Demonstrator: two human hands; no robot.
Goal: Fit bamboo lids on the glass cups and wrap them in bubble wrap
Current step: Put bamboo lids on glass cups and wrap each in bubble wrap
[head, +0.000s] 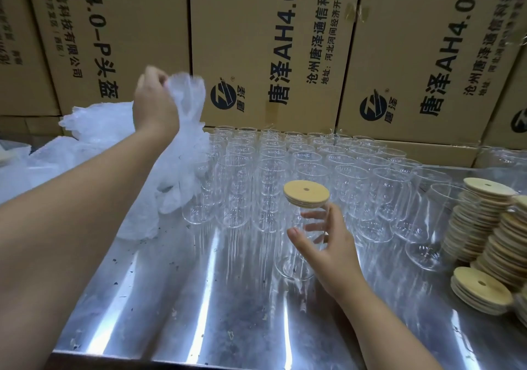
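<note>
My right hand [328, 244] grips a clear glass cup [293, 255] that stands on the steel table, a round bamboo lid [306, 194] with a small hole fitted on its top. My left hand [154, 107] is raised at the upper left, pinching a sheet of bubble wrap [185, 130] that hangs down to the table. Behind the held cup stand several rows of open glass cups [285, 155] without lids.
Stacks of bamboo lids [490, 227] pile up at the right edge of the steel table [199, 298]. More bubble wrap [94, 124] is heaped at the back left. Large cardboard boxes [256, 41] form a wall behind the cups.
</note>
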